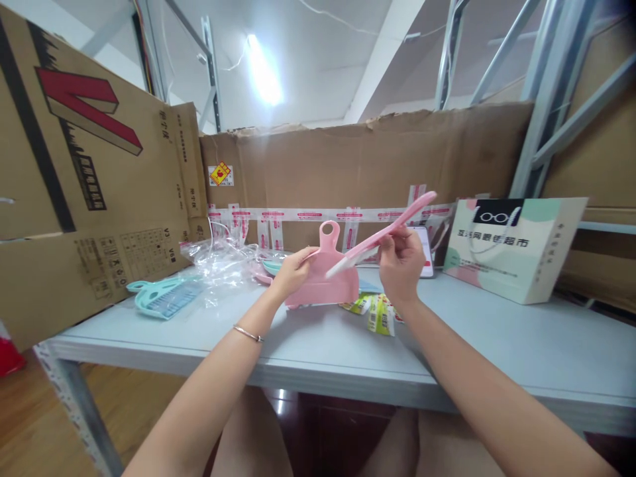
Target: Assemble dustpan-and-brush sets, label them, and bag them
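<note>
A pink dustpan (318, 287) is held up above the front of the table, its ringed handle pointing upward. My left hand (297, 270) is closed on its left edge near the handle. In my right hand (401, 260) is a pink hand brush (392, 225) with white bristles, gripped by its handle and tilted. The bristles cross in front of the dustpan's right side; whether they touch it I cannot tell. On the left of the table lies a teal dustpan and brush set (166, 296). Behind my left hand another teal piece (271, 266) partly shows.
Crumpled clear plastic bags (223, 262) lie at the back left. Green snack packets (380, 315) sit beneath my right hand. A phone (426, 252) leans behind it, and a printed paper bag (511, 255) stands at right. Cardboard boxes (119, 192) wall the left side and back.
</note>
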A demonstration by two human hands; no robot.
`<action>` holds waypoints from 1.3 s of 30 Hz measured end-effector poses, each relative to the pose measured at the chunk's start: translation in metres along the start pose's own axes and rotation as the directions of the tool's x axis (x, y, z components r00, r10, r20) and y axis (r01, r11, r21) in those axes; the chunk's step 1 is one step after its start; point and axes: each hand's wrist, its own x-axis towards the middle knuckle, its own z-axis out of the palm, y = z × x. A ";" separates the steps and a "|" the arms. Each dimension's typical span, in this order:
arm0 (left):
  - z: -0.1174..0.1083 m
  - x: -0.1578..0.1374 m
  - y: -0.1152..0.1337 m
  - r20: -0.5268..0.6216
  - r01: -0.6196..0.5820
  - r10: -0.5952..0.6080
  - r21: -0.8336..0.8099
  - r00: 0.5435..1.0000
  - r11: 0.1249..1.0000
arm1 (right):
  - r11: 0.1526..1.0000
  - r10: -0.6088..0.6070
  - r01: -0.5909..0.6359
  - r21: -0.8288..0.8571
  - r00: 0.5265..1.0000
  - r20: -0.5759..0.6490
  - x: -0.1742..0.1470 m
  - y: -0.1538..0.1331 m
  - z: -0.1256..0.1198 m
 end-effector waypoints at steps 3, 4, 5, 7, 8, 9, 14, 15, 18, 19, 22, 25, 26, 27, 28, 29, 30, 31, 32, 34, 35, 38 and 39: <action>0.000 0.000 0.000 -0.006 0.029 -0.029 0.017 1.000 0.999 | 0.954 0.149 -0.195 0.229 0.968 0.202 0.001 -0.015 0.003; 0.000 0.000 0.000 -0.002 0.041 -0.041 0.017 0.999 0.999 | 0.929 0.183 -0.256 0.266 0.945 0.270 0.002 -0.018 0.003; 0.000 0.000 -0.002 0.003 0.053 -0.053 0.016 0.999 0.998 | 0.909 0.212 -0.307 0.282 0.923 0.323 0.002 -0.021 0.003; 0.002 0.000 -0.004 0.010 0.060 -0.060 0.008 0.998 0.998 | 0.898 0.275 -0.375 0.229 0.886 0.374 0.002 -0.022 0.004; 0.003 0.000 -0.006 0.007 0.055 -0.055 0.000 0.998 0.998 | 0.907 0.308 -0.389 0.164 0.875 0.374 0.000 -0.021 0.006; 0.004 0.000 -0.006 0.002 0.047 -0.047 -0.008 0.999 0.999 | 0.915 0.338 -0.394 0.083 0.865 0.371 -0.004 -0.019 0.008; 0.004 0.000 -0.004 0.021 0.006 -0.006 -0.013 1.000 1.000 | 0.866 0.495 -0.477 -0.152 0.770 0.403 -0.028 0.003 0.024; 0.004 -0.001 -0.002 0.019 0.010 -0.009 -0.003 1.000 1.000 | 0.839 0.532 -0.526 -0.138 0.740 0.411 -0.032 0.007 0.027; 0.002 -0.002 0.001 0.011 0.021 -0.021 0.012 1.000 1.000 | 0.759 0.597 -0.651 -0.035 0.672 0.439 -0.038 0.013 0.034; 0.002 -0.002 0.002 0.023 0.014 -0.014 0.013 1.000 1.000 | 0.736 0.607 -0.676 -0.005 0.657 0.448 -0.038 0.014 0.035; 0.001 -0.003 0.002 0.063 -0.022 0.020 0.039 0.998 0.999 | 0.709 0.621 -0.705 0.022 0.639 0.454 -0.039 0.015 0.037; 0.002 -0.002 0.000 0.057 -0.051 0.047 0.066 0.997 0.997 | 0.785 0.565 -0.617 -0.047 0.685 0.460 -0.038 0.016 0.034; 0.003 -0.002 0.000 0.054 -0.055 0.051 0.065 0.997 0.996 | 0.829 0.527 -0.551 -0.093 0.715 0.460 -0.038 0.016 0.032; 0.003 -0.002 0.000 0.055 -0.056 0.052 0.059 0.997 0.997 | 0.868 0.484 -0.475 -0.144 0.747 0.456 -0.037 0.016 0.030; 0.003 -0.001 0.000 0.058 -0.055 0.052 0.052 0.997 0.997 | 0.896 0.443 -0.400 -0.193 0.776 0.449 -0.036 0.015 0.028; 0.003 -0.001 0.001 0.060 -0.054 0.052 0.043 0.997 0.998 | 0.912 0.407 -0.333 -0.238 0.800 0.441 -0.036 0.014 0.026; 0.003 -0.001 0.001 0.059 -0.054 0.052 0.034 0.997 0.998 | 0.921 0.376 -0.276 -0.276 0.821 0.431 -0.035 0.013 0.023; 0.002 -0.002 0.002 0.060 -0.057 0.055 0.024 0.997 0.998 | 0.925 0.344 -0.224 -0.307 0.838 0.423 -0.034 0.011 0.021; 0.002 -0.002 0.003 0.066 -0.063 0.062 0.013 0.996 0.998 | 0.927 0.312 -0.175 -0.333 0.852 0.421 -0.032 0.009 0.019; 0.000 -0.003 0.004 0.084 -0.082 0.082 -0.002 0.993 0.997 | 0.927 0.242 -0.085 -0.366 0.880 0.409 -0.028 0.004 0.016; 0.000 -0.003 0.004 0.094 -0.089 0.090 -0.008 0.991 0.996 | 0.926 0.202 -0.045 -0.375 0.898 0.390 -0.024 0.002 0.015; -0.002 -0.004 0.004 0.125 -0.089 0.092 -0.035 0.988 0.995 | 0.924 0.136 -0.014 -0.382 0.946 0.296 -0.011 0.000 0.017; -0.002 -0.004 0.003 0.135 -0.080 0.086 -0.048 0.987 0.996 | 0.931 0.169 -0.052 -0.362 0.939 0.298 -0.005 0.001 0.019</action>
